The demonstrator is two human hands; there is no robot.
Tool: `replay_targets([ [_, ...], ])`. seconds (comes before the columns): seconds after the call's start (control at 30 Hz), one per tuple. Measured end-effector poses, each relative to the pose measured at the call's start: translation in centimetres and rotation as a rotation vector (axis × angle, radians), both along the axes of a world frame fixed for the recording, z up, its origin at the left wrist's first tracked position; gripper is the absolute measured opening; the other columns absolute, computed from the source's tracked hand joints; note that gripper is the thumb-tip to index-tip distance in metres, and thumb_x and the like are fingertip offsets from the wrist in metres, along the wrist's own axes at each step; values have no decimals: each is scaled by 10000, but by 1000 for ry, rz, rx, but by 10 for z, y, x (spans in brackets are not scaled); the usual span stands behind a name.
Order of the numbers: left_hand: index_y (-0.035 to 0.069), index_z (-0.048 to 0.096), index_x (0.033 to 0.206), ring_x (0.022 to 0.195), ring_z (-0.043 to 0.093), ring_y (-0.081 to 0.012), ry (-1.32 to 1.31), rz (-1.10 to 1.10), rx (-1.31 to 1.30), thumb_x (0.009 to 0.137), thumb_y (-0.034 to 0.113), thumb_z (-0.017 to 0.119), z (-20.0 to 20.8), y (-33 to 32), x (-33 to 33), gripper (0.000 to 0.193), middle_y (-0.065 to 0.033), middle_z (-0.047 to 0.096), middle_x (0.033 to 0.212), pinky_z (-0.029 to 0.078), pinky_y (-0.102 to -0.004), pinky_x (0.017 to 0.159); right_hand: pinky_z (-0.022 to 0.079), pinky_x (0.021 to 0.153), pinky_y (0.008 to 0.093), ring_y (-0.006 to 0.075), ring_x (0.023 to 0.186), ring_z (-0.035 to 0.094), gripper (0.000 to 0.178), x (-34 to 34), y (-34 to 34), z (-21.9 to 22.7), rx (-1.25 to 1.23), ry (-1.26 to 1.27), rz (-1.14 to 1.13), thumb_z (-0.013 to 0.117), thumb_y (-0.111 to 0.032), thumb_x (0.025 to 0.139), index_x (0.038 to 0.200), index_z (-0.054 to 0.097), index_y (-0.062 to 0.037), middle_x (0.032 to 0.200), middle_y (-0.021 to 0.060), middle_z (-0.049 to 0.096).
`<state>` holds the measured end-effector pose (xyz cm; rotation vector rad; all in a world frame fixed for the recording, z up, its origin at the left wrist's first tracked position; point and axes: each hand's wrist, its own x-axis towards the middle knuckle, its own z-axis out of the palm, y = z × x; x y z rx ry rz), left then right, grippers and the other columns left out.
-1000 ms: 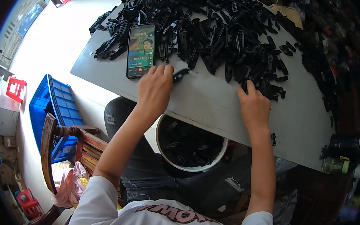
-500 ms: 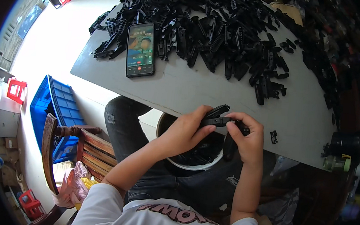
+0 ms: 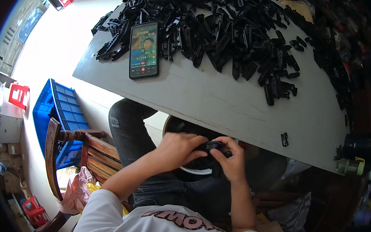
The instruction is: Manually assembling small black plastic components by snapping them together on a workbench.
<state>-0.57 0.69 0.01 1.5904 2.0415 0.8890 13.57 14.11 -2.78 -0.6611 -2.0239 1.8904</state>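
Over the bucket, my left hand (image 3: 177, 149) and my right hand (image 3: 231, 159) grip a small black plastic part (image 3: 211, 146) from either side. Fingers and thumbs are pinched on it, so much of its shape is hidden. A dark elongated piece (image 3: 217, 168) hangs below my right hand; whether it is joined to the held part I cannot tell. Beneath, partly covered by my hands and the table edge, is the bucket (image 3: 195, 172) with a pale rim and black pieces inside. One small black piece (image 3: 284, 139) lies alone on the table at the right.
A big heap of black plastic parts (image 3: 214, 31) covers the back of the grey table (image 3: 187, 94). A lit phone (image 3: 144, 51) lies at its left. Left of me are a wooden chair (image 3: 104, 153) and a blue crate (image 3: 70, 111). A green-lidded jar (image 3: 350, 167) stands at right.
Both hands have moved down and toward me with the black plastic part, from the table's edge to over the bucket. My right hand has also shifted left.
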Motion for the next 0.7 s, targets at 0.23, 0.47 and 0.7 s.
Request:
replay_targets([
  [0.23,60,524,1178,1171,422,-316,623,424,379,791,272,648,7,98,-95,458,-138,470,1252,364,-434,943,492,743,343,297,799,624,272,-13,-5,-34,949,-83,-287,699,-115,771,1003,617,3,883,144,644],
  [0.47,125,512,1234,1323,272,-288,758,451,136,804,414,615,-21,124,-124,528,-98,387,1372,230,-603,1023,488,632,337,269,723,624,75,-14,58,33,1062,0,-363,636,-56,800,867,632,-24,827,101,633],
  [0.7,146,525,1225,1310,314,-254,629,338,90,814,398,608,-13,86,-88,490,-86,410,1361,207,-616,1019,500,702,364,275,864,609,225,-32,117,17,1238,-323,-528,613,-107,827,1040,572,-49,951,95,581],
])
